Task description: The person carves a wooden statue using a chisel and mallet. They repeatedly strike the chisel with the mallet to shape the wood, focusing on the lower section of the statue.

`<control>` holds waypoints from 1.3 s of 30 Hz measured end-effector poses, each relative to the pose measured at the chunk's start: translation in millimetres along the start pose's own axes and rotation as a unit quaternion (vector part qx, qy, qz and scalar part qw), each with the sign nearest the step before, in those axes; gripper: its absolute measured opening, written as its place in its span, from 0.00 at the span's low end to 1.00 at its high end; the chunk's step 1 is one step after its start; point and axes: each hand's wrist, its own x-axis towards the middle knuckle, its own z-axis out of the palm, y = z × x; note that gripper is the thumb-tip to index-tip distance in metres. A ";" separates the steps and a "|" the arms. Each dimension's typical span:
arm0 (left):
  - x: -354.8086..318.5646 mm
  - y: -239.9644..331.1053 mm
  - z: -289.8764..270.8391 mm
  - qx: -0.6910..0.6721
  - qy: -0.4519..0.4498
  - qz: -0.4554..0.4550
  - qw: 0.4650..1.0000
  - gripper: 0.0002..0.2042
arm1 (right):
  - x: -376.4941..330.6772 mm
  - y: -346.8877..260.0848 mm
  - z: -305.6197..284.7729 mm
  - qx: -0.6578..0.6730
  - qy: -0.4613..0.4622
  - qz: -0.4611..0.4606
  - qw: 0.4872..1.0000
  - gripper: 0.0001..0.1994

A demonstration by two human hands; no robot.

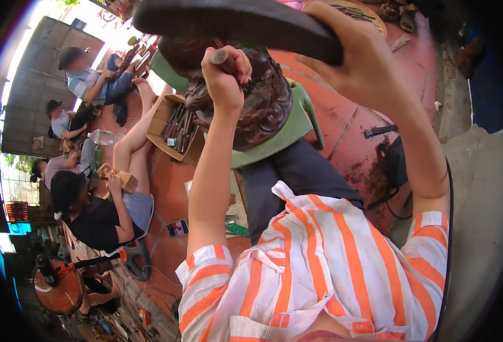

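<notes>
My left hand (224, 85) is closed around a chisel (219, 56), its round wooden handle end facing up. The blade is hidden behind the fist, against a dark, deeply carved wood piece (268, 111). That carving rests on a green plastic stool (304, 111) in front of my knees. Raised above it, my right hand (354, 54) grips one end of a long, dark wooden club (234, 24). The club spans the top of the view, apart from the chisel handle, and covers part of the carving.
Left of the carving, a cardboard box (166, 147) holds several chisels. A phone (177, 228) lies on the red tiles. Several people sit at the left, the nearest holding a wooden block (127, 181). A black bag (397, 162) lies at the right, and a woven tray (377, 20) behind.
</notes>
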 end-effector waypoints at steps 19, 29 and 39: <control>1.2 -9.9 0.5 -0.032 0.050 -0.023 0.998 0.27 | 21.8 4.1 21.1 -0.201 -0.060 0.014 0.978 0.22; 6.2 13.6 -52.9 -0.356 -0.330 -0.096 0.869 0.25 | 11.4 1.7 14.7 -0.178 0.028 -0.055 0.982 0.20; -6.1 10.8 -11.5 -0.102 0.006 -0.022 0.994 0.22 | 6.8 0.0 9.0 -0.143 0.048 -0.060 0.987 0.19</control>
